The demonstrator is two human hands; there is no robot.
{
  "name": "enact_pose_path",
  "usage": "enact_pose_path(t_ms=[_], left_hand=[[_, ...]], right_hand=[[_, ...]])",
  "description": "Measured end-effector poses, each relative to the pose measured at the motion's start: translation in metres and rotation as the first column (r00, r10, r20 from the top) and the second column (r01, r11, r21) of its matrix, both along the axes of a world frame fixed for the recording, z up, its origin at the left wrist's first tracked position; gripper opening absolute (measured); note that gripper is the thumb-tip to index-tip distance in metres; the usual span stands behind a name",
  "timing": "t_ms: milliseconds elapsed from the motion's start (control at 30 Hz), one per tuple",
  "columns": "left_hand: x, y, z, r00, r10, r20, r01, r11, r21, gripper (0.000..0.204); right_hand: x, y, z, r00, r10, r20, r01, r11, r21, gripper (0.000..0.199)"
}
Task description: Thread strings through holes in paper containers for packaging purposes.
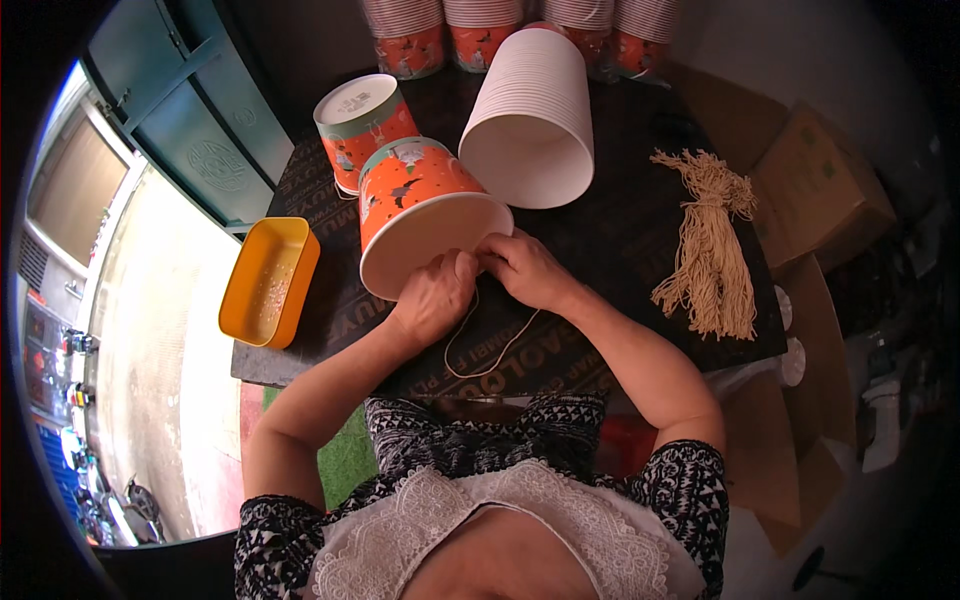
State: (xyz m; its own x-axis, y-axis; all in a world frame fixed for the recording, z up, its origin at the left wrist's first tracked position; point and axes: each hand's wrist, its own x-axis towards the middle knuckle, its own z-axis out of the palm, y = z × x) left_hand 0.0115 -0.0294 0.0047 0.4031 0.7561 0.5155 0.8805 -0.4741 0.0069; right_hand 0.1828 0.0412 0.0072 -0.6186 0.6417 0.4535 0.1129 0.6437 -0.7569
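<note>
An orange paper bucket (415,190) with a pale rim and Halloween-like figures lies tilted on the table, its mouth turned toward me. My left hand (437,297) is closed at the lower right of that rim, thumb and fingers pinched together. Close beside it, my right hand (527,271) is also closed in a pinch at the rim. A thin beige cord (490,374) hangs in a loop between the two hands. The fingertips hide where the cord meets the bucket. Behind stands a second orange bucket (365,135), upside down, with some cord at its rim.
A large stack of white-lined buckets (535,110) lies on its side at the back. More wrapped stacks (485,40) stand behind it. A yellow tub (268,285) with small bits is at left. A bundle of beige cords (708,250) lies right, near cardboard boxes (825,190).
</note>
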Motion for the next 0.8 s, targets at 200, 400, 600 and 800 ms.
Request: enact_pose_path(t_ms=[200, 400, 600, 800], left_hand=[[-0.001, 0.0, 0.004, 0.911, 0.016, 0.413, 0.042, 0.99, -0.133, 0.007], [-0.006, 0.009, -0.001, 0.8, 0.129, 0.586, 0.022, 0.97, -0.243, 0.006], [-0.001, 0.01, 0.001, 0.771, 0.199, 0.604, -0.024, 0.958, -0.286, 0.007], [0.001, 0.012, 0.002, 0.799, 0.216, 0.561, -0.096, 0.967, -0.236, 0.008]], right_hand=[[0.002, -0.002, 0.0, 0.996, -0.081, 0.044, 0.079, 0.996, 0.043, 0.01], [0.003, -0.007, 0.004, 0.993, -0.089, 0.074, 0.085, 0.994, 0.067, 0.009], [0.009, -0.01, 0.007, 0.993, -0.031, 0.11, 0.017, 0.992, 0.122, 0.01], [0.01, -0.008, 0.003, 0.989, -0.011, 0.145, -0.035, 0.949, 0.313, 0.012]])
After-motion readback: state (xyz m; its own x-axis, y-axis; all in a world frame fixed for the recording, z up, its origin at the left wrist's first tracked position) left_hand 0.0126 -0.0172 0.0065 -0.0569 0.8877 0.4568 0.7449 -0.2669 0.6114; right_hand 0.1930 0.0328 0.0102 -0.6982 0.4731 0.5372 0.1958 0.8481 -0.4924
